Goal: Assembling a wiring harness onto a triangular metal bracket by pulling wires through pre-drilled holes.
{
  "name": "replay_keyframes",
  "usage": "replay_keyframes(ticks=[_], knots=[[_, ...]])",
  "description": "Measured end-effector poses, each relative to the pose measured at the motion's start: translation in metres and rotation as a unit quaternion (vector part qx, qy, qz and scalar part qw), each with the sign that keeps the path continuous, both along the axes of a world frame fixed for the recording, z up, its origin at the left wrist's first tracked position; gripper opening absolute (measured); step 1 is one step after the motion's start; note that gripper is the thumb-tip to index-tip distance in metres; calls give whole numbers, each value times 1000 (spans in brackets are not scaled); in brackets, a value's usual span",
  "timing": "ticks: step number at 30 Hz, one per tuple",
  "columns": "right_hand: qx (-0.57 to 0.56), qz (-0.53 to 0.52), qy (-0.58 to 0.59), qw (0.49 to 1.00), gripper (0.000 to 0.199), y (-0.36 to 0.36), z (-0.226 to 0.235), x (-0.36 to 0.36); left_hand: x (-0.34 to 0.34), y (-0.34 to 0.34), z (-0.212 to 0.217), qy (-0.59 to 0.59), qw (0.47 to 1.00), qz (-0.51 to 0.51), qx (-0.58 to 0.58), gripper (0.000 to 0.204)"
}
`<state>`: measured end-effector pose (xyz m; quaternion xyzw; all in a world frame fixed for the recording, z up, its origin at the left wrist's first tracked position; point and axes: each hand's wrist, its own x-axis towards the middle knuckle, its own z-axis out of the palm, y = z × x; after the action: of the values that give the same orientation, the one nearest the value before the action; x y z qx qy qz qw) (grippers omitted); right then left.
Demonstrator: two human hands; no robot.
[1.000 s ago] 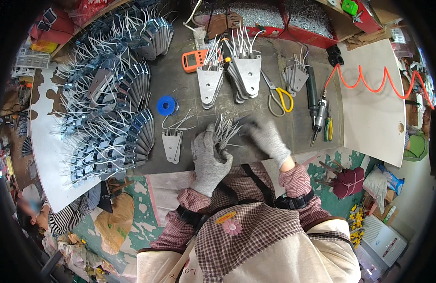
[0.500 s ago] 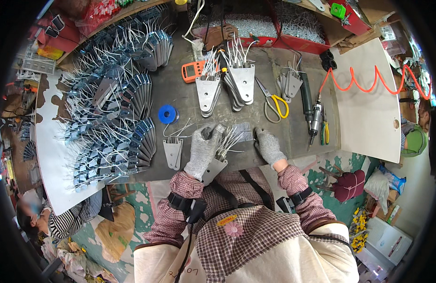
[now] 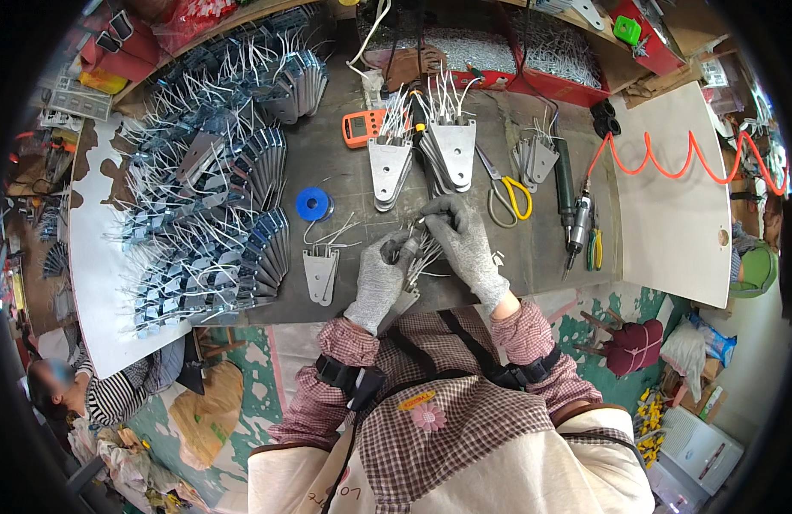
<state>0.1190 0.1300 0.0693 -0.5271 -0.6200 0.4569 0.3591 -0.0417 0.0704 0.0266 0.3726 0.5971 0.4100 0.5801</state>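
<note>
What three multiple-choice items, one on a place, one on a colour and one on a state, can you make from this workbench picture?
1. Where do the scissors lie?
A. right of the hands
B. on the floor
C. on the white board

2. What colour is the spool?
A. red
B. blue
C. green

3. What is the left hand doing?
A. resting flat and empty
B. holding a wired metal plate
C. gripping the scissors

Answers:
1. A, their yellow handles lie on the dark bench just right of the right hand.
2. B, it shows blue beside the orange meter.
3. B, its gloved fingers close around a metal plate with wires.
</note>
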Motion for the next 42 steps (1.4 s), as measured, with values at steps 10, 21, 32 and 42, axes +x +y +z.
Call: replay_keyframes(ticks=[10, 21, 32, 42], knots=[[-72, 20, 80, 994, 20, 6, -13, -10, 3, 4, 7, 48, 999, -5, -8, 24], [95, 93, -94, 987, 21, 14, 13, -12, 7, -1, -5, 98, 990, 20, 97, 28], [-46, 98, -64, 992, 18, 10, 4, -8, 8, -3, 0, 50, 996, 40, 65, 20], [39, 141, -102, 984, 26, -9, 8, -13, 2, -23, -1, 307, 943, 6, 128, 45]])
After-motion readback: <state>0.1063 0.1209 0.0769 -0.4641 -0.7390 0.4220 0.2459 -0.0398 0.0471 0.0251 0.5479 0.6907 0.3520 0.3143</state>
